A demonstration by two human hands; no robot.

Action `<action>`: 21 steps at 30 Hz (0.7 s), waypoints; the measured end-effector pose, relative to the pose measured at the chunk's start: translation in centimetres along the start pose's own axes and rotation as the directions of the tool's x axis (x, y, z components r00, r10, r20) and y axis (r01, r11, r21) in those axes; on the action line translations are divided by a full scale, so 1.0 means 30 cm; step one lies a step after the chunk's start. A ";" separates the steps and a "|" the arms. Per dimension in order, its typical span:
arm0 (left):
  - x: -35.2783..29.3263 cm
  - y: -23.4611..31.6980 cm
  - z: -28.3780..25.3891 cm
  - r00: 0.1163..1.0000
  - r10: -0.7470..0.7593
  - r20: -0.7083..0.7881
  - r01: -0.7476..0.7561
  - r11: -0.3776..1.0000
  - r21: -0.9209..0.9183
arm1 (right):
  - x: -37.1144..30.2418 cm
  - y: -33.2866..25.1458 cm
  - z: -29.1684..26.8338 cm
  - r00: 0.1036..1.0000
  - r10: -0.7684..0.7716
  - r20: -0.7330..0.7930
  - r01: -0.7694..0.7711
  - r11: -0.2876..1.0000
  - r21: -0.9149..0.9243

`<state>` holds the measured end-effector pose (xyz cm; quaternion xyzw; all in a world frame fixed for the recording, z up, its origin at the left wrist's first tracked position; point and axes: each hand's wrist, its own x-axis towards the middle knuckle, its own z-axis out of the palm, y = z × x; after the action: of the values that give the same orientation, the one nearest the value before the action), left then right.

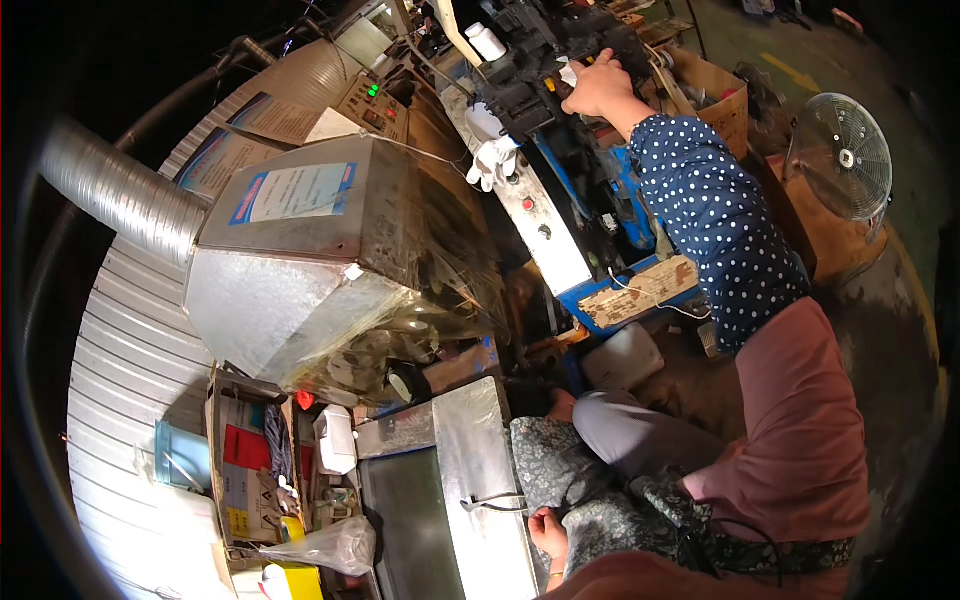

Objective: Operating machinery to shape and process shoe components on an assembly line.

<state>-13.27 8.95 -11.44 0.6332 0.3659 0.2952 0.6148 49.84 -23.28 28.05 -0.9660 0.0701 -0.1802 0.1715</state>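
White scrap (568,73) around one o'clock looked light, soft, best pinched by an edge, but tbh couldn't tell if right hand (600,85) or left hand (548,533) had a clamped grip.

A pale corrugated wall (110,340) lines the left side, glaring white low down, with darkness above. 1 silvery ribbed duct (125,195) joins a metal hood (270,300) beyond the far edge of the metal counter (470,440). 2 green lights (373,92) glow on a panel behind. 1 round caged fan (845,157) stands at right near a worn, dim floor (880,350) edged by a yellow line (914,285).
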 end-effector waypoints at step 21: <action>-0.006 0.012 0.007 1.000 0.006 0.012 -0.006 1.000 0.009 | -0.005 0.025 0.009 0.995 -0.088 -0.056 0.091 0.995 0.042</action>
<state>-13.16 8.71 -11.07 0.6388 0.3618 0.2916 0.6132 49.74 -23.88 27.49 -0.9589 0.0275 -0.2154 0.1826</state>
